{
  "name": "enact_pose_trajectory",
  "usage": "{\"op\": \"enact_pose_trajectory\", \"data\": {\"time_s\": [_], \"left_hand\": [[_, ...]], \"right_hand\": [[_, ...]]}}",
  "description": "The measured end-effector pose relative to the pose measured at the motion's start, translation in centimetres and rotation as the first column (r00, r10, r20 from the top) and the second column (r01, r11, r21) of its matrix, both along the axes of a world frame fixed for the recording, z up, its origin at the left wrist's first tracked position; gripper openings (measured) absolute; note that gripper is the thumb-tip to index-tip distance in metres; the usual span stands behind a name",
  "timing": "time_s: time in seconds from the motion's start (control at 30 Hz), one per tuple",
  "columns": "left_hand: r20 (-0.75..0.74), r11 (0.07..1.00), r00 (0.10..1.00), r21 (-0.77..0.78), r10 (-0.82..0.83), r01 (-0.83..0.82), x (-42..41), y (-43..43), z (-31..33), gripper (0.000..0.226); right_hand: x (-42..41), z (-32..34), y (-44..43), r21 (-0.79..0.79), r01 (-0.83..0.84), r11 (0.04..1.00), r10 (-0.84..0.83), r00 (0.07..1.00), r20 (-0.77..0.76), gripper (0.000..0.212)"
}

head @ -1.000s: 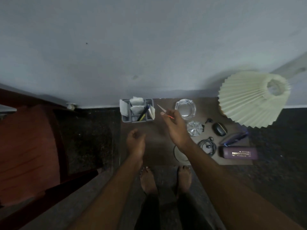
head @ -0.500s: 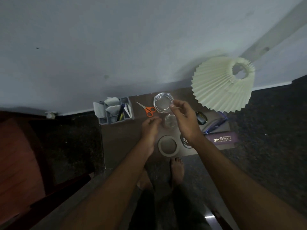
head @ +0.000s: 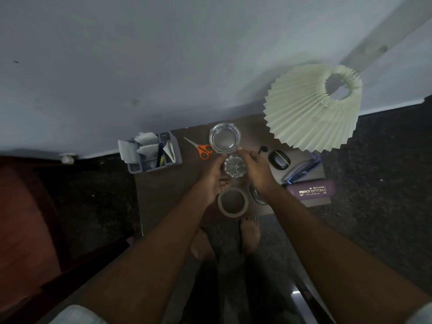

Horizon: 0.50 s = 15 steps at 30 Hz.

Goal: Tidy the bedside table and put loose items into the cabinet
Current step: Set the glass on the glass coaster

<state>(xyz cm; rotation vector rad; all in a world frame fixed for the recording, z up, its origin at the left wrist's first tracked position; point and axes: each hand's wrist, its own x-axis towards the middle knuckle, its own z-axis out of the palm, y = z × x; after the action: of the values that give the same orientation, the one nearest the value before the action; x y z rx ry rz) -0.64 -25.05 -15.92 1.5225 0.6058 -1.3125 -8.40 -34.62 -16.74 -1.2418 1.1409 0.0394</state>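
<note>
You are early in the tidy-up: nearly everything loose is out on the small brown counter (head: 163,195), and no cabinet shows from here. Your left hand (head: 214,181) and right hand (head: 254,170) flank the small faceted clear glass piece (head: 234,168) near the middle; both are half-curled with fingers at its edges, but you cannot tell whether either grips it. Just beyond it sits the round clear glass ashtray (head: 225,140), with the orange-handled scissors (head: 202,149) to its left and the grey organiser tray of papers and pens (head: 153,154) at the far left edge. Near you lies the roll of beige tape (head: 232,202); to the right are the black oval case (head: 279,159), blue-framed glasses (head: 301,170) and the purple spectacle case (head: 312,191), under the pleated cream lampshade (head: 313,111). All of these look yet to be put away.
</note>
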Motion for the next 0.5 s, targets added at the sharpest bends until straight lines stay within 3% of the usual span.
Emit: {"op": "enact_pose_trajectory", "data": {"time_s": [0.13, 0.5], "left_hand": [[-0.03, 1.0, 1.0, 0.004, 0.002, -0.001, 0.48, -0.44, -0.44, 0.031], [-0.098, 1.0, 0.995, -0.007, -0.006, 0.005, 0.47, -0.43, 0.33, 0.022]], "right_hand": [[0.39, -0.02, -0.34, 0.038, -0.051, 0.998, 0.053, 0.997, -0.061, 0.059], [0.12, -0.01, -0.26, 0.029, -0.018, 0.999, 0.021, 0.994, -0.104, 0.03]]}}
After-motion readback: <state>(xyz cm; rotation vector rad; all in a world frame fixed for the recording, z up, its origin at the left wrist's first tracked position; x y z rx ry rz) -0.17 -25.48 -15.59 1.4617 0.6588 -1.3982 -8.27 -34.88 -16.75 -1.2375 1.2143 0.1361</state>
